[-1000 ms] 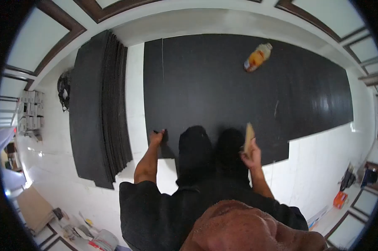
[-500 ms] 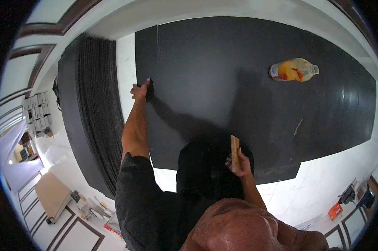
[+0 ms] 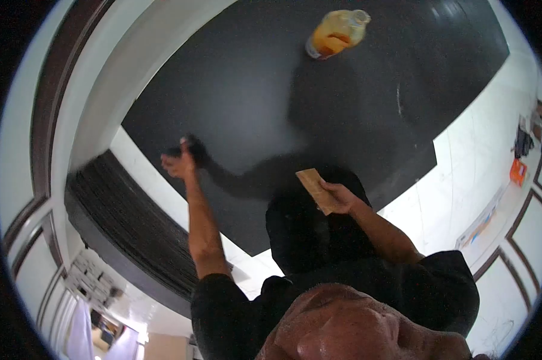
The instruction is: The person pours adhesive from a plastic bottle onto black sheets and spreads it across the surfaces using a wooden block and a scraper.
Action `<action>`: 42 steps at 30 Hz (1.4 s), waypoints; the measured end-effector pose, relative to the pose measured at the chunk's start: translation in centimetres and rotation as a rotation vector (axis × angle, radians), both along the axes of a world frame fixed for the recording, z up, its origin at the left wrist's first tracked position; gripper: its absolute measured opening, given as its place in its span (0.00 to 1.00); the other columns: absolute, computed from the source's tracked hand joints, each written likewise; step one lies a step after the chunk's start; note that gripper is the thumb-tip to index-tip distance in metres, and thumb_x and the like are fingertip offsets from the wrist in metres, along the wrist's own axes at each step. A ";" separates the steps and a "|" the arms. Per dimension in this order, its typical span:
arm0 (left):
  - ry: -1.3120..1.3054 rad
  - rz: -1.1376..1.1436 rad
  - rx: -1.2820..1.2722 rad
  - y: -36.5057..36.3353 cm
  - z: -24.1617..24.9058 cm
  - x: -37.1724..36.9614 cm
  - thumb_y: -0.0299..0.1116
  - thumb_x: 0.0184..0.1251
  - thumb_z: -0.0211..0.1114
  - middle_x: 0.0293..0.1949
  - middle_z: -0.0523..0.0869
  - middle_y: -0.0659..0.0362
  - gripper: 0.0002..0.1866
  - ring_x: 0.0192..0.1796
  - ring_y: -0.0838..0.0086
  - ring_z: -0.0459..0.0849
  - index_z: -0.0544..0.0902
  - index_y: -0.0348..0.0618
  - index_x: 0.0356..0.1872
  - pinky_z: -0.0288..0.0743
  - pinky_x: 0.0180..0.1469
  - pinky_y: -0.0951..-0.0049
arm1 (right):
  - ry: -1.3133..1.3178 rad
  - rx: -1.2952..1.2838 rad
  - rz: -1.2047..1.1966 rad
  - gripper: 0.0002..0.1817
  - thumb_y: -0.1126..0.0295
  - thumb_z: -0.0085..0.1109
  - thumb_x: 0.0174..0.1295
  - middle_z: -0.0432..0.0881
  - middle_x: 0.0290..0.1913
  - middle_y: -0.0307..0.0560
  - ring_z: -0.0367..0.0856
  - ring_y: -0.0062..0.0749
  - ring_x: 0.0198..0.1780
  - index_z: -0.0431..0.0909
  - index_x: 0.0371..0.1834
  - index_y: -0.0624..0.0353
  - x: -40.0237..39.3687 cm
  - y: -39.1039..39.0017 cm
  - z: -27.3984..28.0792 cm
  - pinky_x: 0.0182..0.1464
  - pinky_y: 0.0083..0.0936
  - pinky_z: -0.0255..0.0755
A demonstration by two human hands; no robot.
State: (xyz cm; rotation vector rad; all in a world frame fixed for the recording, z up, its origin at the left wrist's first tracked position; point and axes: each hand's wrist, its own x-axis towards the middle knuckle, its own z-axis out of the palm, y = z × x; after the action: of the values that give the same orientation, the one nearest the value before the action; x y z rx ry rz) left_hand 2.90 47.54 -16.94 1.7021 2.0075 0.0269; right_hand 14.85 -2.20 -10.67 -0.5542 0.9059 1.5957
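My left hand (image 3: 180, 161) is open with its fingers spread, above the left edge of a large black sheet (image 3: 241, 78) on the floor. Whether it touches the sheet I cannot tell. In my right hand (image 3: 338, 197) is a flat, light brown rectangular piece (image 3: 315, 191), gripped at its right side near my knees. A clear plastic bottle (image 3: 338, 33) with orange-brown contents lies on the sheet beyond my hands.
A thick stack of black sheets (image 3: 124, 222) stands at the left beside my left arm. White tiled floor (image 3: 457, 150) borders the black sheet on the right. An orange box (image 3: 517, 172) is at the far right, near panelled walls.
The view has turned, so the sheet and stack appear slanted. My left hand has spread its fingers near the sheet's edge. The brown piece in my right hand is now tilted to the left.
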 end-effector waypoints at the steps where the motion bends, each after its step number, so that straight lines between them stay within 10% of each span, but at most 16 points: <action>1: 0.009 -0.321 0.127 -1.1 -0.7 2.2 0.63 0.49 0.78 0.78 0.51 0.37 0.65 0.79 0.44 0.53 0.51 0.35 0.79 0.51 0.78 0.42 | 0.008 0.020 0.009 0.27 0.51 0.57 0.73 0.84 0.45 0.51 0.87 0.39 0.42 0.72 0.61 0.64 -0.1 0.2 -0.4 0.48 0.42 0.85; 8: -0.650 -1.197 -0.022 -16.3 7.1 29.7 0.57 0.40 0.86 0.80 0.50 0.43 0.72 0.81 0.48 0.48 0.45 0.42 0.81 0.51 0.80 0.46 | 0.136 0.142 -0.128 0.28 0.52 0.59 0.72 0.83 0.51 0.51 0.86 0.39 0.50 0.70 0.63 0.64 -0.7 0.1 -1.0 0.52 0.41 0.84; 15: -0.908 -1.017 -0.161 -21.2 4.6 41.1 0.46 0.36 0.90 0.65 0.73 0.50 0.62 0.68 0.57 0.74 0.57 0.44 0.72 0.67 0.74 0.56 | 0.025 0.038 -0.167 0.27 0.54 0.57 0.73 0.82 0.56 0.51 0.84 0.39 0.55 0.69 0.66 0.63 -1.2 -2.1 -1.2 0.59 0.42 0.80; 26: -0.854 -1.029 -0.103 -19.8 5.7 40.5 0.36 0.39 0.84 0.58 0.81 0.49 0.49 0.62 0.57 0.81 0.66 0.41 0.65 0.74 0.68 0.57 | 0.061 0.177 -0.241 0.26 0.59 0.54 0.75 0.78 0.59 0.51 0.83 0.40 0.57 0.64 0.69 0.62 -1.2 -1.9 -1.2 0.62 0.43 0.79; 42: 0.499 -1.782 -0.419 -21.9 20.6 44.9 0.44 0.36 0.81 0.49 0.88 0.45 0.43 0.52 0.54 0.88 0.76 0.36 0.59 0.80 0.56 0.61 | 0.075 0.149 -0.296 0.25 0.59 0.54 0.75 0.78 0.59 0.51 0.81 0.41 0.60 0.66 0.67 0.64 0.9 -1.7 1.9 0.65 0.43 0.75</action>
State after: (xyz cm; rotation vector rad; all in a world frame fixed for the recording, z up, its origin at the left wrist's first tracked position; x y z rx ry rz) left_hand 47.82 25.60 3.63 2.6025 0.0241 -1.3310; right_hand 15.71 -3.92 -8.77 -0.2439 0.8727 1.4072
